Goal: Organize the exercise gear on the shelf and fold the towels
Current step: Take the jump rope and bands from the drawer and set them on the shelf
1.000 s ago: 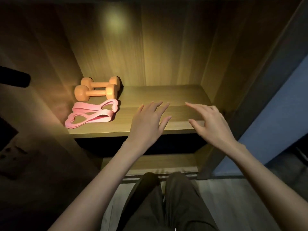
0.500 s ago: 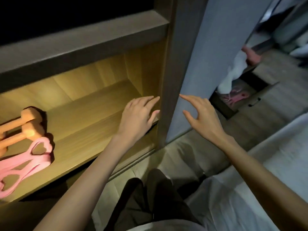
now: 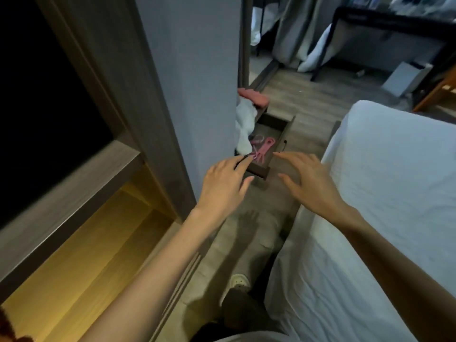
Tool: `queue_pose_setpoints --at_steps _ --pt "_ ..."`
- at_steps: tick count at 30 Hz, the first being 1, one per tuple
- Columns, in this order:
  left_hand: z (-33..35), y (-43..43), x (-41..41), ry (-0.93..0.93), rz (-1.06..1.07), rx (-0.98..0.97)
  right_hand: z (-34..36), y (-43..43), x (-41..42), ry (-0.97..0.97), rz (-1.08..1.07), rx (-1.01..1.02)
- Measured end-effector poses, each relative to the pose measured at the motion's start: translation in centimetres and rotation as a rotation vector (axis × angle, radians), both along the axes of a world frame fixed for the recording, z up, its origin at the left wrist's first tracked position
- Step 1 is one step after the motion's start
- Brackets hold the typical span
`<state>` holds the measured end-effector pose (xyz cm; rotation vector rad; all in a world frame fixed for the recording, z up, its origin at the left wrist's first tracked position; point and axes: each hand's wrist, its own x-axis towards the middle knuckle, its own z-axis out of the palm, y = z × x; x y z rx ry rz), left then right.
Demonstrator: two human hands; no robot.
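Hovering just short of the open drawer (image 3: 258, 171), the left hand (image 3: 223, 185) and right hand (image 3: 312, 182) are spread flat with fingers straight, holding nothing. Pink looped bands (image 3: 264, 146) lie inside the drawer. A white towel (image 3: 244, 127) drapes over the drawer's left side, with a pink towel (image 3: 254, 97) just beyond.

vantage: head-worn; high, looking forward and down
facing: open drawer (image 3: 271, 125) far ahead; lit shelf (image 3: 86, 255) near left; bed (image 3: 382, 193) right
nearness: shelf and bed close; drawer farther
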<state>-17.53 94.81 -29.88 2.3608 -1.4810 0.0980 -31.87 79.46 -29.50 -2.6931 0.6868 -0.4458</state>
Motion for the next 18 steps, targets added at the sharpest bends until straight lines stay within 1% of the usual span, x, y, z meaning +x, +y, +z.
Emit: queue_pose_setpoints --at_steps 5,9,11,13,18 --pt "1.0 -6.5 2.0 0.002 -0.101 -0.084 0.6 -4.3 0.3 0.040 -0.093 0.036" --pt "0.8 -13.4 4.9 -0.009 -0.117 -0.098 0.4 -10.4 2.5 0.061 -0.151 0.030" --pt "0.5 -17.4 6.6 -0.017 -0.106 -0.089 0.1 -14.0 3.8 0.000 -0.124 0.020" --pt "0.4 -21.5 8.4 -0.005 -0.089 -0.071 -0.2 -17.9 5.1 -0.038 -0.051 -0.029" --pt "0.7 -31.0 12.1 0.029 -0.045 -0.101 0.6 -27.4 10.0 -0.003 -0.026 -0.010"
